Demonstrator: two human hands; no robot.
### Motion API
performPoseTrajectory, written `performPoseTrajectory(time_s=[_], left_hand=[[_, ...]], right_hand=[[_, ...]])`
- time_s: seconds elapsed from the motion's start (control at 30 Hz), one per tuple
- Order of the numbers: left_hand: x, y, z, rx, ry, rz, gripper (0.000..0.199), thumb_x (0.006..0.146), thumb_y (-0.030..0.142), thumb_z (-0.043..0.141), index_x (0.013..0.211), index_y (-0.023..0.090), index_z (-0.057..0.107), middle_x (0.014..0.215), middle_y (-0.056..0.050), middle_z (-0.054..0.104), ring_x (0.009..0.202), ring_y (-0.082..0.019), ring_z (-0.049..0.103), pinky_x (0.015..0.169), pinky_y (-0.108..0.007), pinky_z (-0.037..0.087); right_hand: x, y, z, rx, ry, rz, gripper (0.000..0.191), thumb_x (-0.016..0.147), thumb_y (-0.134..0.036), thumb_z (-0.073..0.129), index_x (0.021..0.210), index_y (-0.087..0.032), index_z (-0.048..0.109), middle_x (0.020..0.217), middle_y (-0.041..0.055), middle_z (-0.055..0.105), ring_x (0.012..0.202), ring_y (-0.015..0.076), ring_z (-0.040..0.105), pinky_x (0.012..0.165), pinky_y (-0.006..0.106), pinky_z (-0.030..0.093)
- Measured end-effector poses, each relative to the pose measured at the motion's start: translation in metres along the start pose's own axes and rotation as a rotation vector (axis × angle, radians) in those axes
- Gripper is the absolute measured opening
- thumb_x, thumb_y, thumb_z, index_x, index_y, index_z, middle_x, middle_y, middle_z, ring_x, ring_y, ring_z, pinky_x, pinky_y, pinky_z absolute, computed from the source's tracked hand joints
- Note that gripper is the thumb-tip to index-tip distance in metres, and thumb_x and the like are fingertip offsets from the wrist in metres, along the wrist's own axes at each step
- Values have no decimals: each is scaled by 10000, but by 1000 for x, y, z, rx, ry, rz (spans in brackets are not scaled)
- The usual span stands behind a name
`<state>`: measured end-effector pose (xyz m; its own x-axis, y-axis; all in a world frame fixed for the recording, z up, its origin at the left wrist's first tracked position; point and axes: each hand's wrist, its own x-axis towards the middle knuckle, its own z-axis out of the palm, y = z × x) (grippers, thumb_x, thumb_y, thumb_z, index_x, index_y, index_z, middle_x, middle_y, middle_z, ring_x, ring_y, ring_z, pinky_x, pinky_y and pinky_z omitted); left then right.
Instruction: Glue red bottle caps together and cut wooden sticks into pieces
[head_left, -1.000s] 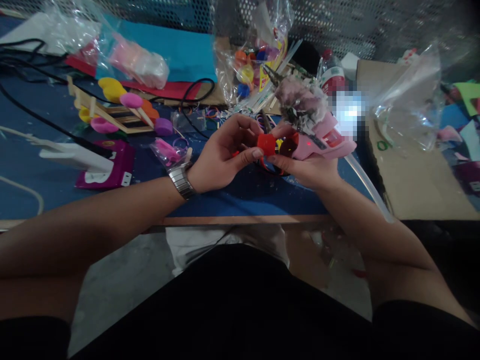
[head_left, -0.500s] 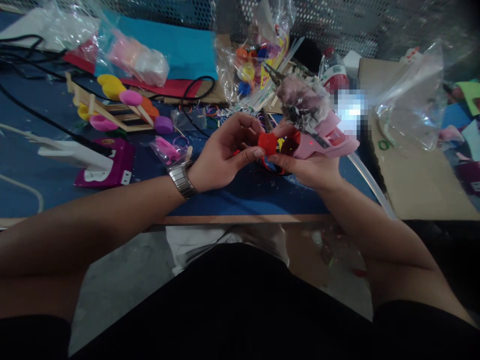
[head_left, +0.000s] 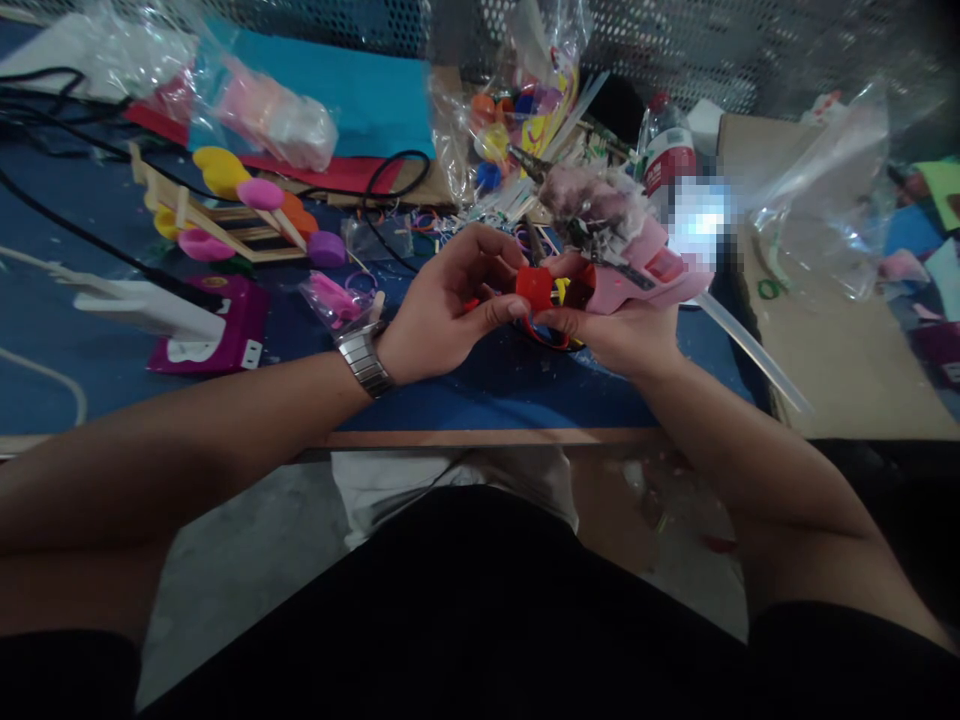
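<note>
My left hand (head_left: 457, 300), a metal watch on its wrist, is closed, pinching a small red piece (head_left: 534, 287) between thumb and fingers. Its exact kind I cannot make out; it looks short and curved. My right hand (head_left: 626, 335) is wrapped round a pink glue gun (head_left: 649, 265), its handle partly hidden by the palm. The gun's nozzle points up and to the left, above the red piece. From its rear end sticks a clear glue stick (head_left: 757, 350). The right thumb tip lies close beside the red piece; whether it touches is unclear.
A small craft-stick model (head_left: 225, 220) with coloured ovals stands at left, behind a purple power socket (head_left: 244, 325) with a white plug. Behind the hands lie bags of craft parts and a bottle (head_left: 667, 150). Cardboard (head_left: 825, 350) covers the right side; black cables cross the left.
The glue gun has tilted slightly in my right hand, its nozzle dipping down and left. The glue stick's end has swung outward to the right. My left hand stays nearly still with the red piece.
</note>
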<state>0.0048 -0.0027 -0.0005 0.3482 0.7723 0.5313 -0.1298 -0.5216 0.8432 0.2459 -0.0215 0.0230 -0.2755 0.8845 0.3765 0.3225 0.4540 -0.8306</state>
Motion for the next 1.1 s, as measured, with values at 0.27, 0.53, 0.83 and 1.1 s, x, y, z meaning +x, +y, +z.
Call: performPoseTrajectory(time_s=[0.27,0.53,0.83,1.1], left_hand=[[0,-5,-2,-22,45,-22,583,877,740,899,1140,253,714,981,-31,771,900,-209,809,752,-312,662],[-1,-2,-2,-86,32,-84,552,860,603,978,1200,244,735,994,-27,774,1026,-274,848,866,-405,720],[0,-3,-4,-38,66,-2,552,851,561,997,1259,267,768,1231,-76,815,1100,-282,850,906,-406,736],[1,5,-1,-57,81,-15,509,847,556,999,1197,238,811,1176,-73,856,1053,-271,870,907,-424,762]], right_hand=[[2,-3,6,113,79,9,561,723,-605,1056,1111,-284,811,1177,35,846,1217,333,817,1201,590,648],[5,-9,7,162,161,74,600,651,-668,1074,1055,-321,797,1156,46,860,1256,333,799,1184,546,672],[8,-9,8,220,123,66,712,574,-667,1106,1109,-296,818,1220,56,871,1264,365,811,1242,614,625],[7,-2,14,296,139,60,726,649,-746,1042,1152,-275,813,1229,41,870,1234,338,832,1206,616,652]])
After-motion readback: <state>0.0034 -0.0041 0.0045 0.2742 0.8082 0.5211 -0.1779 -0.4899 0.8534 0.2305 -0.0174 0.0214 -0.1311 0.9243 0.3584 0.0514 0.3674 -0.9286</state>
